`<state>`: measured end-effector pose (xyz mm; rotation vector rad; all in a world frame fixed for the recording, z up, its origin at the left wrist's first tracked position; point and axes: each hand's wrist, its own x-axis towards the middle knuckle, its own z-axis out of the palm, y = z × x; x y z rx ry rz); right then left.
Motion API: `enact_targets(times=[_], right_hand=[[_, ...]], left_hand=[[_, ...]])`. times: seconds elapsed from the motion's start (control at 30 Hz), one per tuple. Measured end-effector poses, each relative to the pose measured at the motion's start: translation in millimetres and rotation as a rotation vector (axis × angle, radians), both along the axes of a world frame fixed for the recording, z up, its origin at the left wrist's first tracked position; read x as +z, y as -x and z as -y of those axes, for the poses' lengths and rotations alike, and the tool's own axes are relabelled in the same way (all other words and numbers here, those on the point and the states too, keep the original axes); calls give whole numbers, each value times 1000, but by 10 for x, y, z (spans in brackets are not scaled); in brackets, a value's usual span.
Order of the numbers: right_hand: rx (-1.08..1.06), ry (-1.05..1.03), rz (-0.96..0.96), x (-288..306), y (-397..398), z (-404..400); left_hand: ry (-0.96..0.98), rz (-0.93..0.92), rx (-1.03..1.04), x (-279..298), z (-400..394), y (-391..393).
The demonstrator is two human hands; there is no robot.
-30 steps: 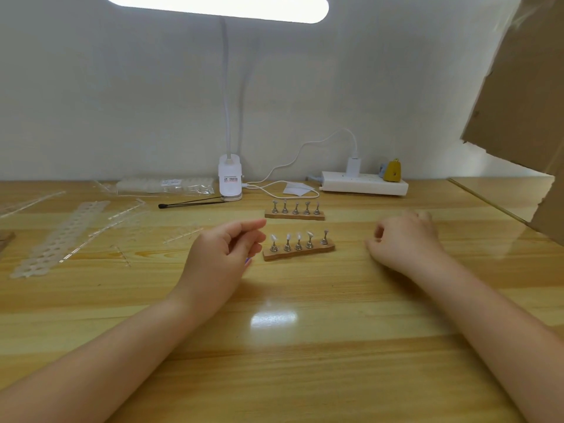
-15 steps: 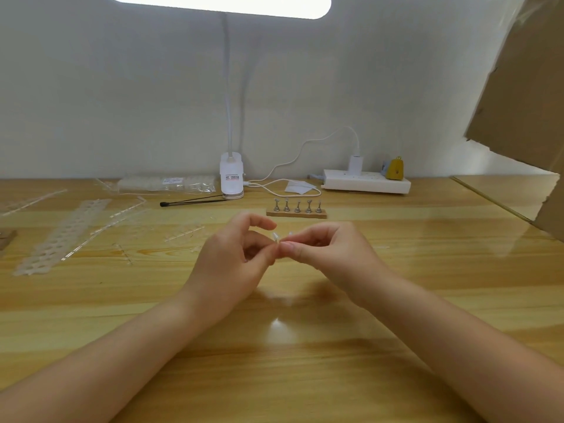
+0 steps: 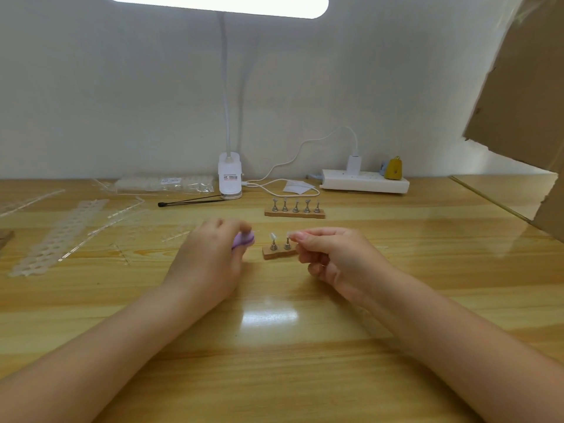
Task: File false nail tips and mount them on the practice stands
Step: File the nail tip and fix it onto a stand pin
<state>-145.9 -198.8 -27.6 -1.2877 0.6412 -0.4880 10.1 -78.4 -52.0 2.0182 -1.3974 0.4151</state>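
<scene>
A clip lamp (image 3: 230,175), power strip (image 3: 364,184) and second stand (image 3: 294,209) sit behind. The left hand (image 3: 210,254) grips a purple file (image 3: 242,240); the right hand (image 3: 332,254) pinches a clear nail tip (image 3: 290,233) above the near stand (image 3: 279,251) on the counter (image 3: 274,346).

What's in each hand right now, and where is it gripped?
The left hand grips a purple nail file with one end sticking out. The right hand pinches a clear nail tip by one end.

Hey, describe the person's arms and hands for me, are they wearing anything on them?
Both forearms are bare up to the frame edge: no sleeves, gloves, watch or bracelet show. The left hand and right hand show no ring that can be made out. The right hand's fingernails look short and pinkish.
</scene>
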Motion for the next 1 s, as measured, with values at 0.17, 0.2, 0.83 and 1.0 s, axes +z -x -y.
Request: enact_targets(times=[0.17, 0.2, 0.83, 1.0], right_hand=[[99, -42, 57, -14, -34, -50], [123, -38, 73, -8, -32, -61], [269, 34, 74, -10, 26, 7], [221, 120, -11, 18, 58, 137]], left_hand=[[312, 138, -464, 93, 14, 226], [289, 159, -462, 76, 4, 216], [221, 222, -335, 66, -16, 173], [-156, 106, 137, 10, -4, -25]])
